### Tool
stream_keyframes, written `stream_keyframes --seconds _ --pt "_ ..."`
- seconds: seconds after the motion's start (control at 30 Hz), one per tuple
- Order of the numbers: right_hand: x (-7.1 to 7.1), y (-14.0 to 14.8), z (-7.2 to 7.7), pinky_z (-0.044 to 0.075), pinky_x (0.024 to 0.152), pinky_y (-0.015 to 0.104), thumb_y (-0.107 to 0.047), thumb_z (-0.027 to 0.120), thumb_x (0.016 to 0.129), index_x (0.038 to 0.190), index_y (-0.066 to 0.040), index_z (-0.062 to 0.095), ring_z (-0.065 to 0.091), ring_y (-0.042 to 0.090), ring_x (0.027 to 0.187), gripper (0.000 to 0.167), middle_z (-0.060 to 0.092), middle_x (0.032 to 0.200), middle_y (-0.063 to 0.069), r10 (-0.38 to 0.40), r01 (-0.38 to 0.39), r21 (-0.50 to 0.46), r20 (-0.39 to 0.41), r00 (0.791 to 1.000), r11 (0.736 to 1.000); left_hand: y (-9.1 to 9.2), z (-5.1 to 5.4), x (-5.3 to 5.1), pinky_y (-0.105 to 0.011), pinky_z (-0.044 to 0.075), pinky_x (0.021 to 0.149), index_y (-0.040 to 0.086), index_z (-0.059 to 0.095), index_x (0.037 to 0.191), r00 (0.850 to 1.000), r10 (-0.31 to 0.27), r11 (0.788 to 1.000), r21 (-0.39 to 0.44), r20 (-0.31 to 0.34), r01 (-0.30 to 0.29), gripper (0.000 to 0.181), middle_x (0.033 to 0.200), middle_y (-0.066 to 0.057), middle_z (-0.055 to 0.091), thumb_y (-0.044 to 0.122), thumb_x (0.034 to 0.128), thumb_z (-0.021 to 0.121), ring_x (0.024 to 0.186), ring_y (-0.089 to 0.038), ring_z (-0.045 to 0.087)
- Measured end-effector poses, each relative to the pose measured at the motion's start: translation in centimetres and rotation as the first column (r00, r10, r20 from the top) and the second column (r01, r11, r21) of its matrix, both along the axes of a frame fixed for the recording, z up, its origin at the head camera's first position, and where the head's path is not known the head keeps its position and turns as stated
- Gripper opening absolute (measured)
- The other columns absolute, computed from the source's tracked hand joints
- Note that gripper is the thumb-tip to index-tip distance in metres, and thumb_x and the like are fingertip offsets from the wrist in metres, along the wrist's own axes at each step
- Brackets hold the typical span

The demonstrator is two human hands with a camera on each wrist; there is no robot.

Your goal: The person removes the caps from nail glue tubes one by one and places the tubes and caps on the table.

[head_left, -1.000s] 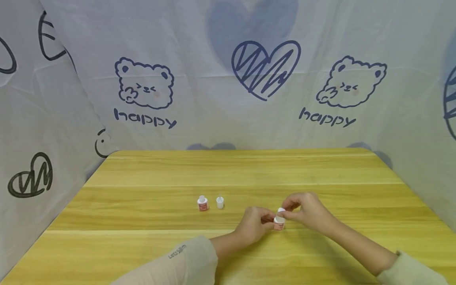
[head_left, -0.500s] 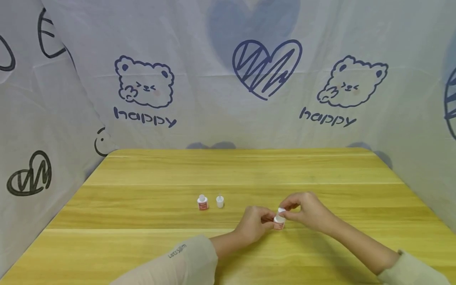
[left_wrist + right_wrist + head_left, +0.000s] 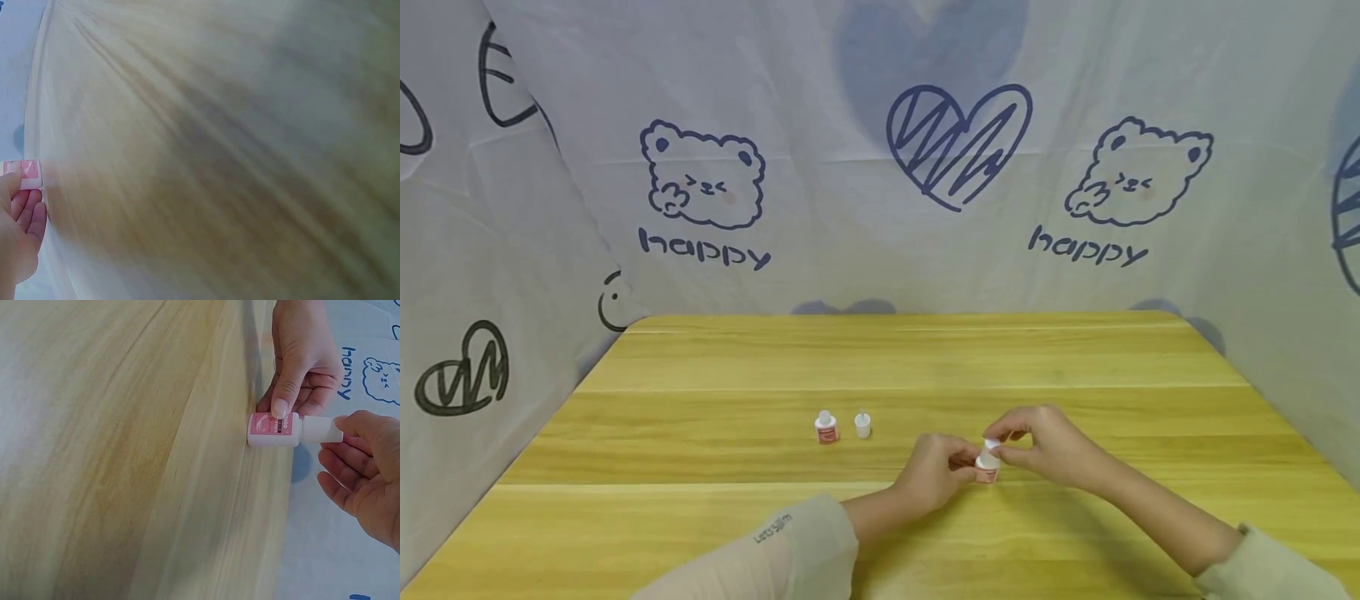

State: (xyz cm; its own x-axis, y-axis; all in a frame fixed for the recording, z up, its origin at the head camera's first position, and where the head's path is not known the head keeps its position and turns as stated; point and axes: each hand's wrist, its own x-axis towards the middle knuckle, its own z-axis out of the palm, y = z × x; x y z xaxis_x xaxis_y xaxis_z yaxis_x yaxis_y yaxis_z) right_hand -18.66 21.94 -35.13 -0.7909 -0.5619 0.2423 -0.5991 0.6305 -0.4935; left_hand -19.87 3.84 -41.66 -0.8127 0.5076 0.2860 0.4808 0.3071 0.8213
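Note:
A small white bottle (image 3: 987,474) with a pink label stands upright on the table, right of centre. My left hand (image 3: 931,477) grips its body from the left, thumb across the label in the right wrist view. The fingers of my right hand (image 3: 1051,443) pinch the white cap (image 3: 320,429) at the bottle's top. In the left wrist view only the pink-labelled lower part of the bottle shows, beside the left hand's fingers. A second bottle of the same kind (image 3: 827,430) stands uncapped to the left, with a loose white cap (image 3: 862,427) close beside it.
The wooden table (image 3: 737,358) spreads around both hands. Behind it and along the sides hangs a white cloth (image 3: 842,242) printed with bears, hearts and the word "happy".
The right hand's fingers have shifted slightly at the cap. The left hand and the bottle keep their place, and the second bottle and loose cap have not moved.

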Motion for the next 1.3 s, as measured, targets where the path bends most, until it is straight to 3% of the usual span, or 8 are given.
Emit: stream_keyframes --seconds 0.13,0.3,0.5,0.9,1.3 --pt "0.0 -0.1 -0.1 0.054 0.071 0.032 -0.009 0.069 0.082 0.095 -0.001 0.070 0.063 0.013 0.080 0.015 0.072 0.093 0.007 -0.004 0.004 -0.011 0.005 1.000 1.000 0.0 0.0 0.0 -0.007 0.050 0.065 -0.006 0.070 0.091 1.000 0.000 1.000 0.002 0.005 0.000 0.016 0.088 -0.016 0.072 0.005 0.0784 0.071 0.077 -0.017 0.070" --pt "0.1 -0.3 -0.5 0.054 0.073 0.033 -0.017 0.072 0.081 0.095 -0.001 0.070 0.063 0.013 0.079 0.022 0.072 0.090 0.005 -0.076 0.077 -0.042 0.027 0.997 0.996 0.0 -0.1 -0.1 -0.007 0.050 0.065 -0.006 0.071 0.089 1.000 -0.010 1.000 0.017 0.004 0.010 0.014 0.087 -0.016 0.072 0.004 0.0783 0.071 0.076 -0.018 0.071" --pt "0.1 -0.4 -1.1 0.054 0.071 0.034 -0.022 0.075 0.078 0.082 -0.011 0.070 0.059 0.002 0.072 0.013 0.069 0.078 -0.005 -0.135 0.136 -0.074 0.024 0.991 0.988 0.0 -0.1 0.0 -0.007 0.050 0.066 -0.005 0.070 0.090 0.999 -0.012 1.000 0.020 0.032 0.011 0.015 0.088 -0.015 0.072 0.005 0.0786 0.070 0.077 -0.015 0.071" --pt "0.1 -0.5 -0.9 0.053 0.072 0.035 -0.016 0.073 0.080 0.082 -0.012 0.070 0.060 0.001 0.073 0.005 0.070 0.080 -0.005 -0.112 0.113 -0.036 0.034 0.993 0.993 0.0 -0.1 0.1 -0.008 0.050 0.067 -0.005 0.070 0.092 0.999 -0.012 1.000 0.028 0.047 0.011 0.016 0.089 -0.015 0.072 0.004 0.0783 0.070 0.077 -0.013 0.070" --pt "0.0 -0.4 -0.3 0.053 0.072 0.031 -0.011 0.069 0.083 0.089 -0.007 0.071 0.059 0.004 0.077 0.008 0.071 0.088 0.001 -0.035 0.035 -0.006 0.034 0.999 0.999 -0.1 0.0 0.1 -0.008 0.051 0.067 -0.006 0.070 0.091 0.999 -0.018 1.000 0.024 0.037 0.018 0.016 0.089 -0.016 0.072 0.004 0.0786 0.070 0.078 -0.016 0.070"
